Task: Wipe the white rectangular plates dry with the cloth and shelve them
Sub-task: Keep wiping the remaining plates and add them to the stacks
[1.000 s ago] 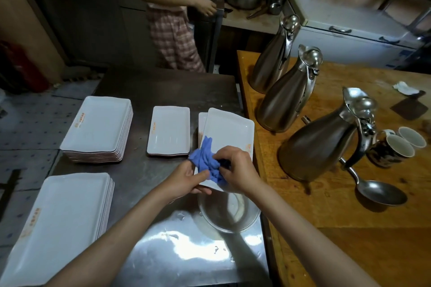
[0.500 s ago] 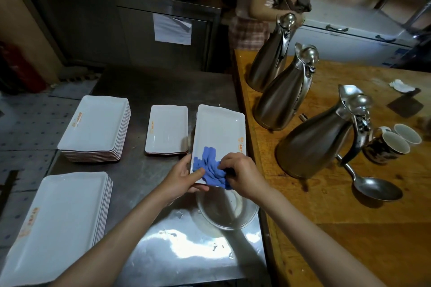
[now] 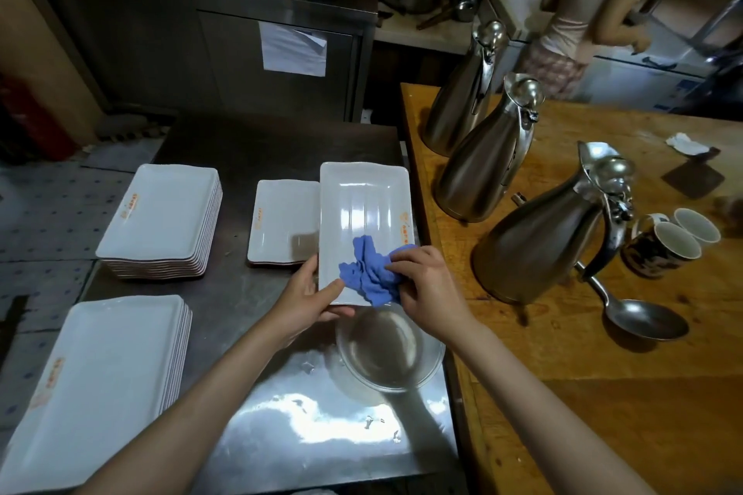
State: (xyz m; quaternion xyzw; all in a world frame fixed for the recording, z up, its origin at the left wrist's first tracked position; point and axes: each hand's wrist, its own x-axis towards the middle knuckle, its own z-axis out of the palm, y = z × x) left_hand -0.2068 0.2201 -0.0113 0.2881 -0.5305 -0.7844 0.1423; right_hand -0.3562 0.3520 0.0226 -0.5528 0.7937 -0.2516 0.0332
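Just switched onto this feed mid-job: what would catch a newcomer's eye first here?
The blue cloth, gripped by the right hand, lies on a white rectangular plate that the left hand holds by its near edge over the steel table. Stacks of white plates stand on the table's left. Three steel jugs crowd the wooden counter on the right.

Steel table (image 3: 249,157) on left, wooden table (image 3: 603,394) butted against its right edge. On steel table: plate stack (image 3: 92,386) near left, 2nd stack (image 3: 161,217) behind it, small stack (image 3: 281,219) at centre. Held plate (image 3: 364,209) is just right of that, cloth (image 3: 368,273) on its near end. Glass bowl (image 3: 388,350) is set nearer, below plate. On wooden table: 3 jugs (image 3: 538,241) in a row running far to near, mugs (image 3: 667,245) and ladle (image 3: 639,317) to their right, poss. touching.
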